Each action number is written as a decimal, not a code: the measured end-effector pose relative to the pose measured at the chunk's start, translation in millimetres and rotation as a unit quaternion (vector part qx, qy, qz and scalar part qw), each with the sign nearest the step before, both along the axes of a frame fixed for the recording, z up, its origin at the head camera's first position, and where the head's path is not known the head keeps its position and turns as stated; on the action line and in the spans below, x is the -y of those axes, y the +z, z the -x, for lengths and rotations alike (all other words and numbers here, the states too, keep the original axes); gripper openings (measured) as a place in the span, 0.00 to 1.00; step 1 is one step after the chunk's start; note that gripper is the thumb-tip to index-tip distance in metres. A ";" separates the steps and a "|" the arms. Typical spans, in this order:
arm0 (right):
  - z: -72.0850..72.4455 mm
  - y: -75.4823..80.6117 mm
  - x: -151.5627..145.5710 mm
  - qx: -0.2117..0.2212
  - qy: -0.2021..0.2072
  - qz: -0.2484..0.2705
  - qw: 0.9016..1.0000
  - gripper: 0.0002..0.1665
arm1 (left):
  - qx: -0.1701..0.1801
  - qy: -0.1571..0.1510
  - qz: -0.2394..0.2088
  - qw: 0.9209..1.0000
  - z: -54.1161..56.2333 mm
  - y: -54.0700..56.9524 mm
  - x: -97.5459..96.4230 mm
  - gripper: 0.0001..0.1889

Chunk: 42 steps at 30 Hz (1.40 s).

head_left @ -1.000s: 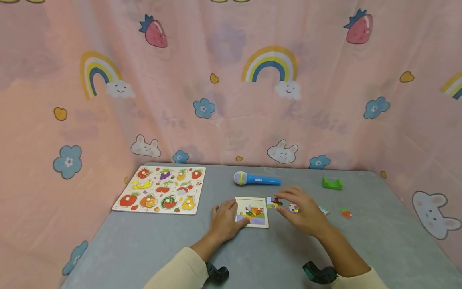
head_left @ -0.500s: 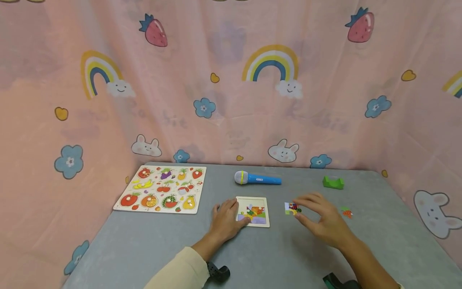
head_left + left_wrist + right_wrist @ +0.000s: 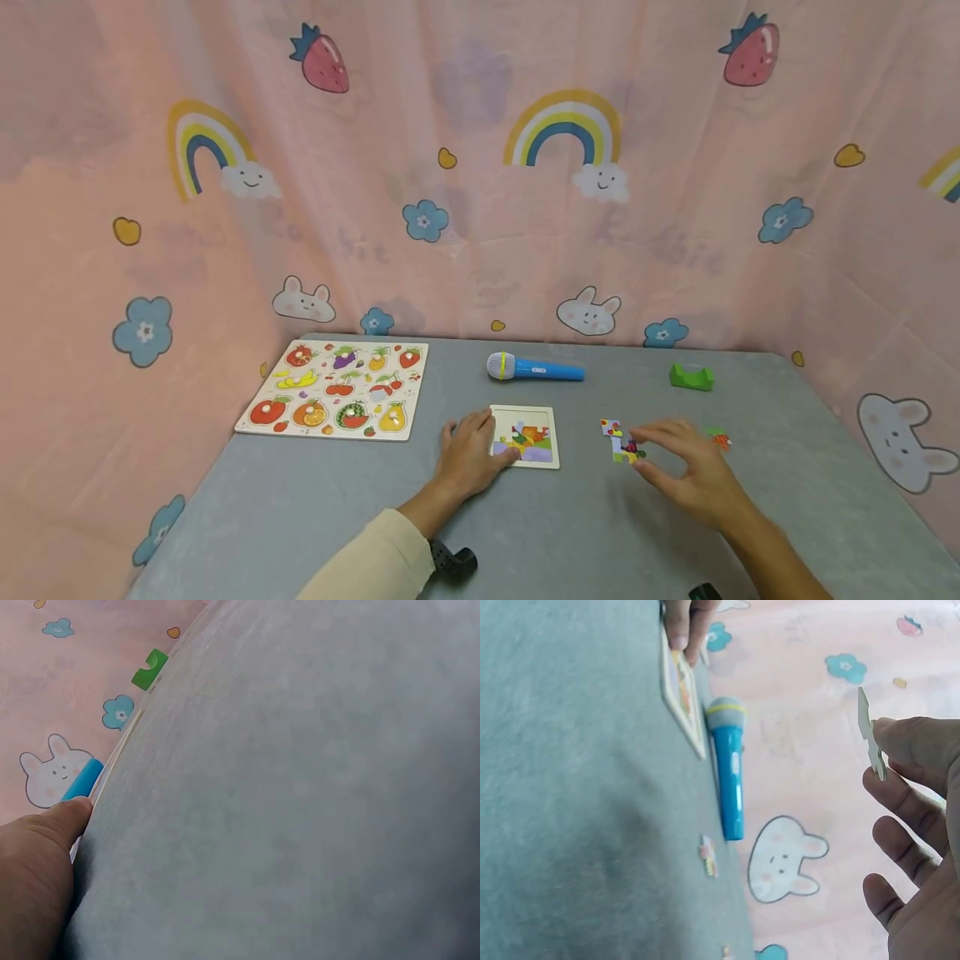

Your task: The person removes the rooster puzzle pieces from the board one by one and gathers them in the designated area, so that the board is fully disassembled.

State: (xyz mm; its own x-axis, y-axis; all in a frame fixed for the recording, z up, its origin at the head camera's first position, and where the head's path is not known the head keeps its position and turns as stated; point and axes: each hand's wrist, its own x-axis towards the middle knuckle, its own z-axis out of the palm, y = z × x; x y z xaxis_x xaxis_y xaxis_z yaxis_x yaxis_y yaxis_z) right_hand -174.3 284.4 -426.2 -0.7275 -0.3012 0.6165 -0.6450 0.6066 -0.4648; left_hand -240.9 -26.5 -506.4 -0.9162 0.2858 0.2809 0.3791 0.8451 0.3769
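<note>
In the head view, my left hand (image 3: 467,457) rests on the left side of a small framed jigsaw puzzle (image 3: 557,442), its thumb lying over the lower part of the picture. Some pieces sit inside the frame, while the upper part is bare. My right hand (image 3: 693,475) pinches a jigsaw piece (image 3: 624,452) between thumb and index finger, above the table to the right of the frame. The right wrist view shows this piece (image 3: 870,735) edge-on, raised off the table. Just behind it in the head view lies another jigsaw piece (image 3: 611,427).
An orange-and-green jigsaw piece (image 3: 720,439) lies behind the right hand. A blue toy microphone (image 3: 547,371) lies behind the frame, and a green block (image 3: 691,377) stands at the back right. To the left is a fruit peg puzzle board (image 3: 411,400). A pink curtain (image 3: 480,250) hangs behind.
My right hand has moved right from beside the frame, carrying the pinched jigsaw piece, then slightly toward me. A loose piece it covered now shows. My left hand has stayed on the frame.
</note>
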 end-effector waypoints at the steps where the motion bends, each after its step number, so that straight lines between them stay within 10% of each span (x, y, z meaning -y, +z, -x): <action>1: 0.9 -3.1 -1.4 -0.002 0.004 0.005 1.000 0.28 | 0.001 0.000 -0.001 1.000 0.0 0.2 -0.2 0.38; 24: 15.4 -63.4 -20.3 0.061 -0.014 -0.010 0.998 0.24 | 0.007 -0.002 0.003 1.000 -1.0 4.2 -0.9 0.39; 42: 19.8 -72.5 -18.6 0.066 -0.043 -0.069 0.995 0.24 | 0.005 -0.002 0.001 1.000 -1.3 3.0 -0.5 0.39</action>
